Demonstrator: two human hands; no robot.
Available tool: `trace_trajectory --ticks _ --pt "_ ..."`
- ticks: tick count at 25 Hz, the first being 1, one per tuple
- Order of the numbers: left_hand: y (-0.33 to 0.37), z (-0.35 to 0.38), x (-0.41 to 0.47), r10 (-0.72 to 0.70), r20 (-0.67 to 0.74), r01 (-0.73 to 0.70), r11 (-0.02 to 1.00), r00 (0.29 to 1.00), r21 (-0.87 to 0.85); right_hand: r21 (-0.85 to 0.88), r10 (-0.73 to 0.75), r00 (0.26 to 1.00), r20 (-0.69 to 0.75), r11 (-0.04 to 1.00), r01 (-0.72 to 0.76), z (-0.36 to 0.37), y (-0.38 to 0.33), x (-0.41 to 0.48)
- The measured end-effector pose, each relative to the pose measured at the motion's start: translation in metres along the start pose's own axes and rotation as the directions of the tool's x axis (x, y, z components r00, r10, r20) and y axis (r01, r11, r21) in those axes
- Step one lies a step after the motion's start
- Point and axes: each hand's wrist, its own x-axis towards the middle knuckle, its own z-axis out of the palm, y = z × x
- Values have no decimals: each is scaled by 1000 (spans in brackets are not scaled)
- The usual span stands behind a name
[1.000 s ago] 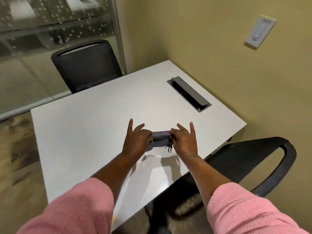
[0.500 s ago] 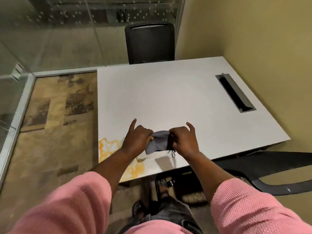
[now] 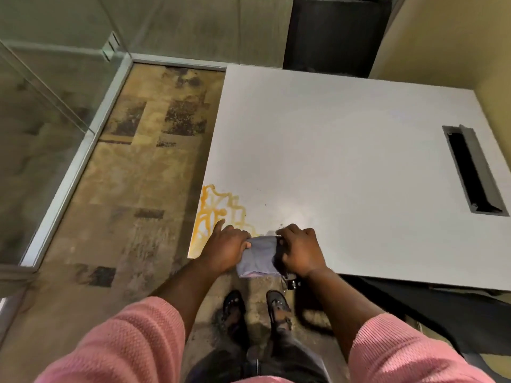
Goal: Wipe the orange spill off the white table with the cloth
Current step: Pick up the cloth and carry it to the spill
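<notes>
Since we want a thick pad, both hands, L hand [image 3: 225, 248] & R hand [image 3: 301, 251], pinch the folded grey cloth [image 3: 258, 257] at the white table [image 3: 345, 167] edge, just beside the unwiped orange spill [image 3: 214, 214].

The left hand [image 3: 224, 248] hides part of the orange spill [image 3: 214, 214]; frame top crops the chair [image 3: 336, 34]

Small office meeting room: white table [image 3: 345, 150] with a cable slot [image 3: 474, 170], black chair [image 3: 334, 31] behind it, glass partition [image 3: 47, 106] to its left.
</notes>
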Motion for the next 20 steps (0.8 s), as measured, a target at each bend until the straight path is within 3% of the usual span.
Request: trace_trajectory --ticks 7,12,16,20 --pt "-2 44 1 -195 52 199 978 979 -71 0 -94 989 118 996 94 43 17 17" --pt "3 66 19 -346 -100 336 936 933 -102 61 -151 985 86 987 146 61 37 43" --pt "24 90 18 -353 -306 322 935 884 -147 108 -104 994 -25 988 106 65 67 52" --pt "59 120 11 -297 -194 271 951 935 -151 -51 -129 991 35 990 130 67 111 46"
